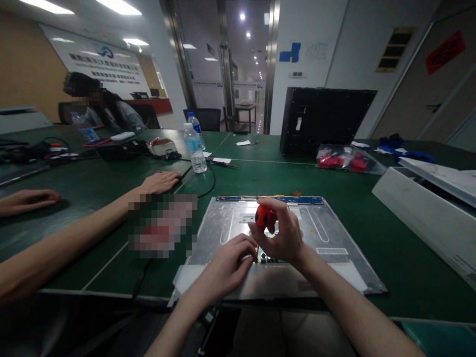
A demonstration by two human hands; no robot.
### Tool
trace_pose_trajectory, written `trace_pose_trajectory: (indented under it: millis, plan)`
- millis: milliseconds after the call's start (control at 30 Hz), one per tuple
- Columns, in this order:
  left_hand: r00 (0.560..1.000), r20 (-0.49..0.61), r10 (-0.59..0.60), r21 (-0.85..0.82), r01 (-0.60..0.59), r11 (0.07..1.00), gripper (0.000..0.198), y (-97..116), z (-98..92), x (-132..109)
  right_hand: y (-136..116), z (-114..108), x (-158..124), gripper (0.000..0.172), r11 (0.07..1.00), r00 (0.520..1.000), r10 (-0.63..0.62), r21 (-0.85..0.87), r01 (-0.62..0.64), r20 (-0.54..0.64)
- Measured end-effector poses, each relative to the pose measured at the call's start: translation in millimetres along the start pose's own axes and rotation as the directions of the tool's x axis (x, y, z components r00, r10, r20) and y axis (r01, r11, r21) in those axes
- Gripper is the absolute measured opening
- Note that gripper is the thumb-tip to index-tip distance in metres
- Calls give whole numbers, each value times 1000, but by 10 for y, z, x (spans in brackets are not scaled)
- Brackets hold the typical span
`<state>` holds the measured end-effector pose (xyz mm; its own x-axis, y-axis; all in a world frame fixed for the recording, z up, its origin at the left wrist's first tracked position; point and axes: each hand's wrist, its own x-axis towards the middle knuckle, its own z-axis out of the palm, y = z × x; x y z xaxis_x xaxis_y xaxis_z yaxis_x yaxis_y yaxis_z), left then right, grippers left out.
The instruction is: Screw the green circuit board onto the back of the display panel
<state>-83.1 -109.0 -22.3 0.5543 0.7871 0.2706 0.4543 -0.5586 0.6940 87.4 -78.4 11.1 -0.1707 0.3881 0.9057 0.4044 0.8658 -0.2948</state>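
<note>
My right hand (280, 230) grips the red and black handle (262, 216) of a screwdriver, thumb and fingers closed around it. Its handle is raised over a flat silver display panel (320, 263) lying on the table; most of the shaft is hidden or too dark to follow. A green circuit board (273, 259) shows on the panel, partly beneath my right hand. My left hand (235, 258) rests low at the board's left side, fingers curled together at the foot of the screwdriver; what they pinch is hidden. Along the panel's far edge runs a narrow blue board (271, 200).
A co-worker's forearm and hand (159, 182) lie to the left, another hand (40, 198) beyond. Water bottles (195, 151) stand ahead. A black monitor (327, 121), a plastic bag with red items (345, 159) and a white casing (427, 213) are rightward. Another person sits far left.
</note>
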Motion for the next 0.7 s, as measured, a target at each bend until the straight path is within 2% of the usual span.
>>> trace_pose_trajectory:
  millis: [200, 367, 533, 700]
  plan:
    - [1000, -10, -2, 26, 2, 1000, 18, -78, 35, -21, 14, -14, 3, 35, 999, 998, -31, 42, 29, 52]
    - [1000, 3, 16, -6, -16, 1000, 18, -28, 15, 3, -6, -51, 11, 41, 994, 995, -9, 113, -2, 97]
    - [1000, -5, 8, -9, -8, 1000, 17, 31, -1, 19, -15, -28, 11, 39, 997, 998, 25, 66, -28, 54]
    - [1000, -12, 4, 11, -4, 1000, 19, 4, 13, 1, 10, 3, 1, 33, 1000, 1000, -5, 3, 5, -6]
